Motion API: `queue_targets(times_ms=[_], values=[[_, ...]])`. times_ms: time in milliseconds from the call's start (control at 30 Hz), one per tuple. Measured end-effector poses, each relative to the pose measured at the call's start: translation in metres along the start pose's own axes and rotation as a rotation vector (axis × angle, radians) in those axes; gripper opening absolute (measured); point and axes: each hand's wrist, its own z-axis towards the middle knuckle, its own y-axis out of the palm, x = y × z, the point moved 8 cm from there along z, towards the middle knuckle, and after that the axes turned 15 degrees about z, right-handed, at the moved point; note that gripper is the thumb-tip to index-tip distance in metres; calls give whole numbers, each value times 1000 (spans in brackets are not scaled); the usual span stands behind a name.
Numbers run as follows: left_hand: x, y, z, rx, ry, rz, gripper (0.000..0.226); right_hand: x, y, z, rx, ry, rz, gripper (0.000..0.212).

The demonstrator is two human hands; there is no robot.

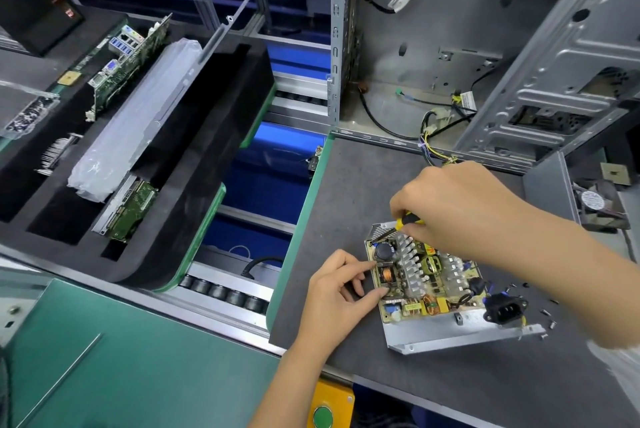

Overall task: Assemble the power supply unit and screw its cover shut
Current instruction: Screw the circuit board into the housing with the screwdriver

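Note:
An open power supply unit lies on the dark mat, its circuit board with heat sinks, coils and a black capacitor exposed inside the metal base. A black mains socket sits at its right end. My right hand grips a yellow-and-black screwdriver whose tip points down at the board's far left corner. My left hand pinches the board's left edge between thumb and forefinger. Several small screws lie loose on the mat to the right.
An open metal computer case with loose cables stands behind the mat. A small fan lies at the right. A black foam tray with boards and a wrapped part sits left, across a roller conveyor. A green button is at the front edge.

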Motion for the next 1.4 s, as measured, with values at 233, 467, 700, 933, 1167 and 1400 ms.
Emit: queue_targets(times_ms=[233, 467, 700, 933, 1167, 1400], values=[[1, 1, 0, -6, 1, -4, 31, -3, 5, -1, -5, -13, -65, 9], [2, 1, 0, -6, 7, -7, 31, -2, 13, -5, -28, -12, -65, 9], [3, 1, -1, -24, 5, -28, 31, -1, 12, -6, -13, -11, -70, 9], [3, 1, -1, -35, 7, -36, 31, -1, 11, -6, -11, -13, -56, 9], [4, 1, -2, -38, 17, -43, 30, 1, 10, -7, 4, -23, -38, 12], [3, 2, -2, -37, 14, -50, 30, 2, 14, -5, 12, -31, -27, 12]])
